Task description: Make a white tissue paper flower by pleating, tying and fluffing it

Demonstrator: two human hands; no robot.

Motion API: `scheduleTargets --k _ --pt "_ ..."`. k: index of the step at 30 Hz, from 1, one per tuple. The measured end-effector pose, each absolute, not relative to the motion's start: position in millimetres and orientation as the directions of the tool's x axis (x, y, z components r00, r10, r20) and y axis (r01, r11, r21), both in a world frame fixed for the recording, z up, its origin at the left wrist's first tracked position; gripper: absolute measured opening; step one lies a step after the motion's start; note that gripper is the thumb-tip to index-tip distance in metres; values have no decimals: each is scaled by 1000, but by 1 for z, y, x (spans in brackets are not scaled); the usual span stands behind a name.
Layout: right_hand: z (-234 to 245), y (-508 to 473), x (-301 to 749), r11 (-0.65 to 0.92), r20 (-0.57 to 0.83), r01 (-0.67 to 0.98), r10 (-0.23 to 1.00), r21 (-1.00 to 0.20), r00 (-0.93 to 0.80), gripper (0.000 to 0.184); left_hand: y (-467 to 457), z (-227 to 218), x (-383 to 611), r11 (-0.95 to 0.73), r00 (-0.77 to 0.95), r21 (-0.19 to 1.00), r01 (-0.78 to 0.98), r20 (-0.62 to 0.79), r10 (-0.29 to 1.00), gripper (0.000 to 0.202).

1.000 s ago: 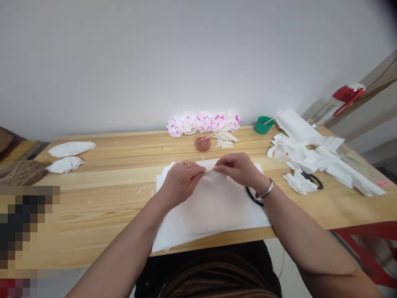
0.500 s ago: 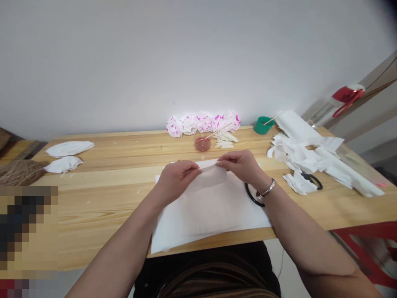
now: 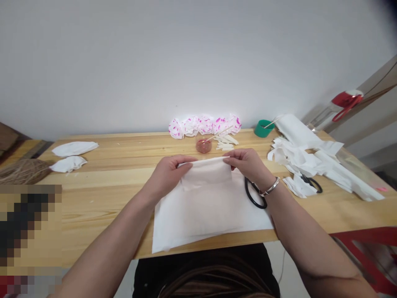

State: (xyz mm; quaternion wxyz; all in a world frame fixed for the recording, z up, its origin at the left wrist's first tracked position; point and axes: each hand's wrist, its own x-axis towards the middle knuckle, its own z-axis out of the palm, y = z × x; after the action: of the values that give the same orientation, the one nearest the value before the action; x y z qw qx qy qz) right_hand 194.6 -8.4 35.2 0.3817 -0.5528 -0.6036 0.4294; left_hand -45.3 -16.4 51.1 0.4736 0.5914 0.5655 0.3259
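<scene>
A stack of white tissue paper sheets (image 3: 211,211) lies on the wooden table (image 3: 105,186) in front of me. My left hand (image 3: 169,174) pinches the far edge of the top sheet (image 3: 206,174) at its left corner, and my right hand (image 3: 246,163) pinches the same edge at its right. Between them the sheet's far edge is lifted and pulled toward me, hanging as a flap over the stack. A silver bracelet sits on my right wrist.
Black scissors (image 3: 256,194) lie under my right wrist. Behind are a small glass of red stuff (image 3: 204,145) with a stick, pink-speckled paper flowers (image 3: 204,125), white strips (image 3: 225,142), a green cup (image 3: 263,128). Paper scraps (image 3: 307,159) lie right, folded tissues (image 3: 72,155) and twine (image 3: 23,170) left.
Both hands have moved apart along the far edge and lifted it, drawing the top sheet up and toward me so a wider flap hangs between them.
</scene>
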Motion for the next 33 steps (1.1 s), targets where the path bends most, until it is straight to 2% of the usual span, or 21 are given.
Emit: scheduleTargets --k 3,5,7,11,22,33 --pt "38 -6 195 -6 -72 387 985 -922 -155 20 -17 43 -48 94 113 928 362 -143 983 36" --pt "40 -4 194 -11 -85 401 982 -916 -168 19 -16 34 -51 170 146 950 262 -213 966 41" --pt "38 -2 193 -23 -96 399 982 -917 -165 19 -15 27 -55 235 157 953 191 -266 951 39" --pt "27 -4 191 -55 -115 390 985 -919 -132 21 -13 21 -59 251 138 955 158 -273 952 31" --pt "24 -10 198 120 85 329 989 -937 -117 24 -9 20 -62 323 115 944 -63 -315 942 35" --pt "33 -16 193 168 150 254 985 -953 -88 15 -10 23 -61 295 122 943 -153 -278 953 25"
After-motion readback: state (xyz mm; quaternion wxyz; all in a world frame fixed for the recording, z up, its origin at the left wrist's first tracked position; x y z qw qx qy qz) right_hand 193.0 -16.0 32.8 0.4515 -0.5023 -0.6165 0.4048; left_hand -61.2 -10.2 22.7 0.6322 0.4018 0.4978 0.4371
